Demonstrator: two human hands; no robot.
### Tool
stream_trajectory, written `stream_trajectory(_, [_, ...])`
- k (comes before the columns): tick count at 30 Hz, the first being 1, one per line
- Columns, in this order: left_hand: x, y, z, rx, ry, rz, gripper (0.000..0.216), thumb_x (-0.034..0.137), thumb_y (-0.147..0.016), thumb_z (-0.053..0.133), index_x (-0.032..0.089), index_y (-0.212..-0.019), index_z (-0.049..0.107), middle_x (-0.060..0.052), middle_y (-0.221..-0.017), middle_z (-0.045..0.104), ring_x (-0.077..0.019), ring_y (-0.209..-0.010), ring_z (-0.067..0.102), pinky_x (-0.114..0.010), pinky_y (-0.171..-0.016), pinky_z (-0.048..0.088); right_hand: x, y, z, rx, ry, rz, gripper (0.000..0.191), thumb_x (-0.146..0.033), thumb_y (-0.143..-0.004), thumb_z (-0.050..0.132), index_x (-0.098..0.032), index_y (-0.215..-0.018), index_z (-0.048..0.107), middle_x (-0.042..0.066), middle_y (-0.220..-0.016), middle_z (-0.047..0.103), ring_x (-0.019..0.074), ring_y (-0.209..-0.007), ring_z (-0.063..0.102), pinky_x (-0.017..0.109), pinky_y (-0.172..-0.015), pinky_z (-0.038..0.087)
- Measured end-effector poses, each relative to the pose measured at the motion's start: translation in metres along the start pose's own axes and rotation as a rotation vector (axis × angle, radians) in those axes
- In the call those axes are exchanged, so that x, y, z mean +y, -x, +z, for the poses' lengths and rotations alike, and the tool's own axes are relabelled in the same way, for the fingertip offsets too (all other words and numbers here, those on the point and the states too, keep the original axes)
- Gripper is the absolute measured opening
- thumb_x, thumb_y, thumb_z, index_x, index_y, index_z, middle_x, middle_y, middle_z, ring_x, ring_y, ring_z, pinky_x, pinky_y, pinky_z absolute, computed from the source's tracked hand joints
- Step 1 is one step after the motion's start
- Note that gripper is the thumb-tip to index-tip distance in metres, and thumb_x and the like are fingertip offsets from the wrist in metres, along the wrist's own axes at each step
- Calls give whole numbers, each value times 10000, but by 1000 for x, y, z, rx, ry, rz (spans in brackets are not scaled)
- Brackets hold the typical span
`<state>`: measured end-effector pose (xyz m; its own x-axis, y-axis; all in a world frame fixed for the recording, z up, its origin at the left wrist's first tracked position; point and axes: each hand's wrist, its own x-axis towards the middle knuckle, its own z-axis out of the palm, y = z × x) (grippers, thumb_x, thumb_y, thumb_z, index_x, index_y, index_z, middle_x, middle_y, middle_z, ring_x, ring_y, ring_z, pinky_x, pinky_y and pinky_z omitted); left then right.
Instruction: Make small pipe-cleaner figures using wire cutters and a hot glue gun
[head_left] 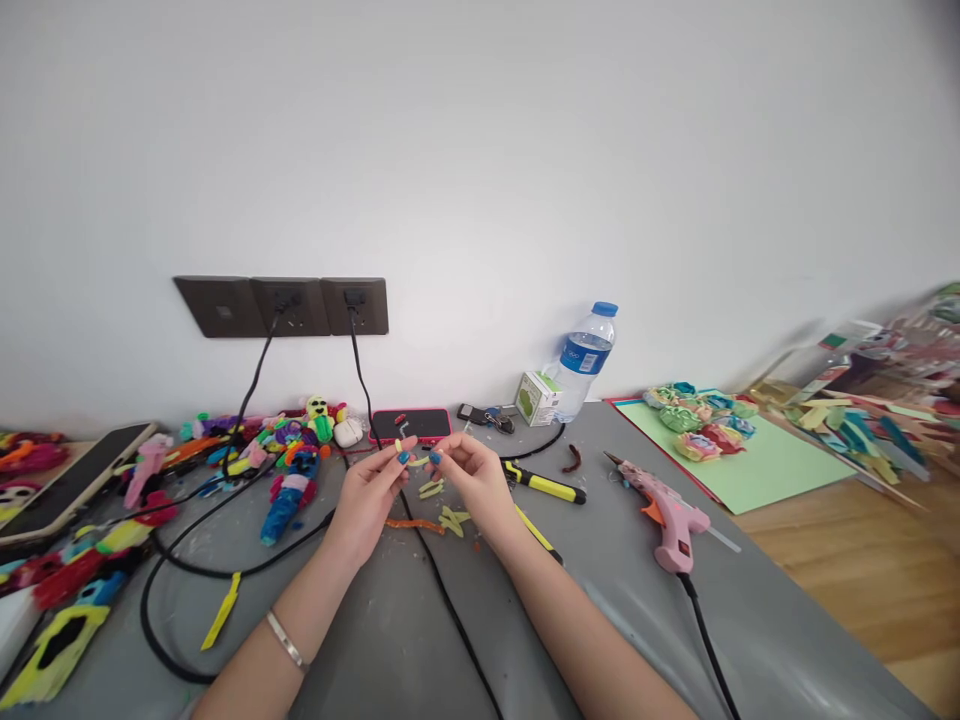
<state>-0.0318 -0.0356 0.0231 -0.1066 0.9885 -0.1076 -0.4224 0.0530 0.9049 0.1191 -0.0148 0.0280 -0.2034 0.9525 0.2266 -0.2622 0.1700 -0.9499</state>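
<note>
My left hand (373, 487) and my right hand (471, 472) meet over the grey mat (390, 640), fingertips pinched together on a small yellow-green paper piece (418, 461) held between them. Beneath the hands lie more yellow-green paper scraps (451, 519) and an orange strip (409, 523). A silver bracelet sits on my left wrist. A black cable (450, 610) runs under my forearms.
A pink glue gun (670, 510) lies to the right, and a yellow-black cutter (546, 486) near my right hand. Colourful yarn dolls (289, 450) crowd the left. A phone (411, 424), water bottle (583, 361), small box (537, 398) and wall sockets (285, 306) stand behind. Green paper with folded flowers (757, 460) lies right.
</note>
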Motion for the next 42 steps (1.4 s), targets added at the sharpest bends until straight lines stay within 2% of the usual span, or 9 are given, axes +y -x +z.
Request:
stream_trajectory(7, [-5,-2,-5,-42,-218,122,298,362,-727,762,219,-987,795,-77,-959,706,-154,-726,508,-262,-631,441,1,-1,-2,-14,39,-33,277,-469,-776,694,-198,-788,636,20,-730,632,146,-637,567,292,-653,492])
stream_trajectory(11, [-4,-2,-6,-93,-380,291,215,324,-751,733,213,-922,803,-24,-752,571,-160,-724,475,-254,-636,398,0,0,-2,-31,67,-55,230,-433,-788,682,-211,-809,625,31,-799,645,159,-687,588,298,-662,509])
stream_trajectory(16, [1,4,-2,-163,-532,349,170,291,-775,686,211,-870,802,-3,-673,450,-152,-646,422,-253,-582,345,1,1,-4,-57,135,-56,149,-325,-787,675,-199,-857,639,7,-733,617,147,-664,590,288,-666,501])
stream_trajectory(22, [4,5,-2,-173,-636,420,123,206,-771,669,230,-793,787,-31,-683,528,-183,-650,481,-267,-591,343,2,2,-6,-75,260,-51,119,-236,-788,618,-190,-861,700,39,-790,684,167,-722,622,294,-683,494])
stream_trajectory(26, [6,5,-2,-189,-594,378,94,173,-734,694,232,-732,767,-55,-732,614,-203,-669,520,-269,-574,350,2,1,-6,-61,312,-61,95,-225,-773,614,-197,-802,700,32,-772,683,172,-716,624,296,-678,499])
stream_trajectory(28, [6,5,-1,-177,-573,360,105,171,-731,695,229,-777,770,-60,-759,626,-199,-674,530,-260,-566,369,1,1,-5,-60,249,-42,73,-253,-766,639,-196,-781,682,23,-748,671,167,-692,624,298,-680,510])
stream_trajectory(33, [5,7,2,-131,-583,371,346,163,-716,712,252,-1050,724,-64,-923,683,-181,-682,584,-264,-627,451,0,-1,-5,5,29,28,178,-362,-748,708,-201,-767,635,22,-733,681,170,-666,648,308,-678,532])
stream_trajectory(39, [9,9,2,-60,-673,464,181,116,-715,680,244,-837,720,-16,-734,676,-160,-613,560,-251,-612,416,-1,-2,-7,-12,0,90,248,-412,-729,743,-192,-751,630,26,-719,702,170,-668,653,304,-670,524])
stream_trajectory(42, [10,10,1,-50,-684,509,200,119,-729,675,253,-867,730,-23,-785,689,-163,-631,567,-252,-612,406,-1,-2,-6,-19,3,99,254,-416,-728,744,-189,-740,633,20,-695,692,167,-669,647,298,-681,513])
